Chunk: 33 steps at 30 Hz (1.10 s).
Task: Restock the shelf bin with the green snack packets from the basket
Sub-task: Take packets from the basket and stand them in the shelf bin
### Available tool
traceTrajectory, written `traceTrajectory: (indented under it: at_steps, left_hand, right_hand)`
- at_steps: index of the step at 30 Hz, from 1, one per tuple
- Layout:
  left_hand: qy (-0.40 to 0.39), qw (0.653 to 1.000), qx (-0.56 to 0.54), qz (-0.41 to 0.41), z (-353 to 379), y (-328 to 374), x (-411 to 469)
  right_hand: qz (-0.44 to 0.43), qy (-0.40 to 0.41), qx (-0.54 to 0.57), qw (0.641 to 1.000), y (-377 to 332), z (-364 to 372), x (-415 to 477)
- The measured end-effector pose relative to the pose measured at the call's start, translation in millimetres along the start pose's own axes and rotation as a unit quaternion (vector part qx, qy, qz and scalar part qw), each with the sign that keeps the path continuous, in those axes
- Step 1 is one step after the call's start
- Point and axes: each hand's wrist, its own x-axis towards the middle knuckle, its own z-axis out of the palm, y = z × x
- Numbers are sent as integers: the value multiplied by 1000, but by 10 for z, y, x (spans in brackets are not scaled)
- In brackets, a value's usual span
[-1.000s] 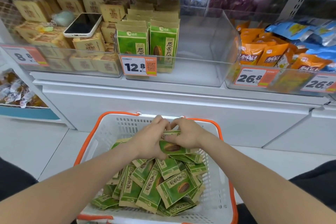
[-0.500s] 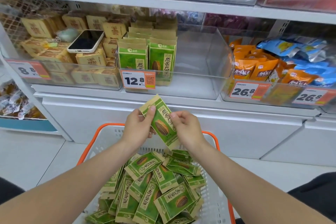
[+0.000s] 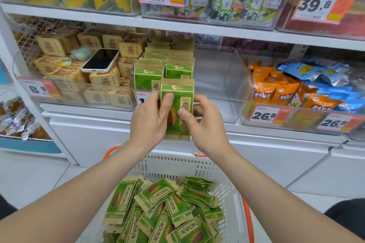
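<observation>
Both hands hold one green snack packet upright in front of the clear shelf bin. My left hand grips its left edge, thumb on the front. My right hand pinches its right side low down. Two rows of green packets stand in the left part of the bin; its right part holds nothing. Below, the white basket with orange rim holds several loose green packets.
A phone lies on tan packets in the left bin. Orange packets and blue packets fill the right bin. Price tags hang on the bin fronts. An upper shelf runs above.
The packet was lifted out of the basket, raised and turned upright in front of the bin. The view has tilted upward, showing the upper shelf.
</observation>
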Motion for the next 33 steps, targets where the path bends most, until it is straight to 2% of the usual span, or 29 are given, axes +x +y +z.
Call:
traceTrajectory:
  at_steps: [4,7,12,16,19,21,28,33]
  left_hand:
    - [54,998,-12,19,-46,45,186]
    - [92,993,55,49,-61,17,306]
    - [100,985,138,39,-47,-5,379]
    - [93,990,101,19,-12,-55,382]
    - [93,991,91,18,7,-103,384]
    - [93,990,104,27,21,-131,387]
    - [95,987,121,37,31,-188,388]
    - [102,987,121,36,46,-188,373]
  right_hand:
    - [-73,143,21,987,-273,-62,178]
    - [-107,203,19,973,-394,-100,351]
    - [-98,145,-71,982,-275,-81,556]
    - [-54,43,-172,983,-125,-14,733]
    - [5,27,-335,942,-72,100,835]
    - [44,39,-390,919,-105,152,859]
    - [85,35,-376,922,-205,233,868]
    - [169,7,-361,917,-282,197,985]
